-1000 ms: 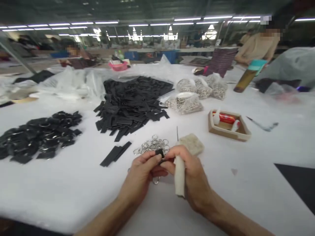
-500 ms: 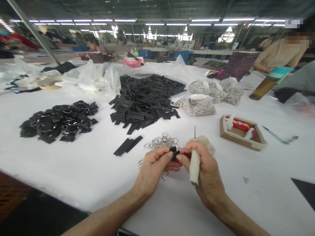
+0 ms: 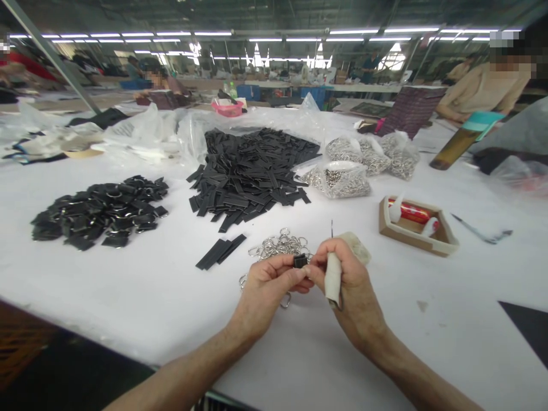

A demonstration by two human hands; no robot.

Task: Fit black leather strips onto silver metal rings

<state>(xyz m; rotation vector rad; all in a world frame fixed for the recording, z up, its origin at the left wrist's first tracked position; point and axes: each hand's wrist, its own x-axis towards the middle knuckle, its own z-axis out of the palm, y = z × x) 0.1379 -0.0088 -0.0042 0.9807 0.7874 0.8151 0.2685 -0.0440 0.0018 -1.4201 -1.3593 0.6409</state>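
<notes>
My left hand [image 3: 268,285] is closed, thumb and fingers pinching a small black strip [image 3: 300,261] that is folded over. At its other side, the fingertips of my right hand [image 3: 349,279] press on the same strip. Tucked in the right hand is a thin tool with a pale wrapped handle [image 3: 333,277]; its narrow metal tip points up past the fingers. Whether a ring sits inside the fold is hidden by my fingers. Loose metal D-rings [image 3: 280,245] lie just behind my hands, and a few flat black strips [image 3: 220,252] rest to their left.
A large heap of black strips [image 3: 252,177] lies ahead. Folded black pieces with rings [image 3: 100,211] are piled at left. Bags of rings [image 3: 342,180], a cardboard tray [image 3: 419,242] with a red tube, tweezers [image 3: 482,231] and a teal-lidded bottle [image 3: 464,142] stand right.
The black strip's ends have come together between my fingertips, and my thumbs have drawn closer. The wrapped tool has shifted slightly left with my right hand.
</notes>
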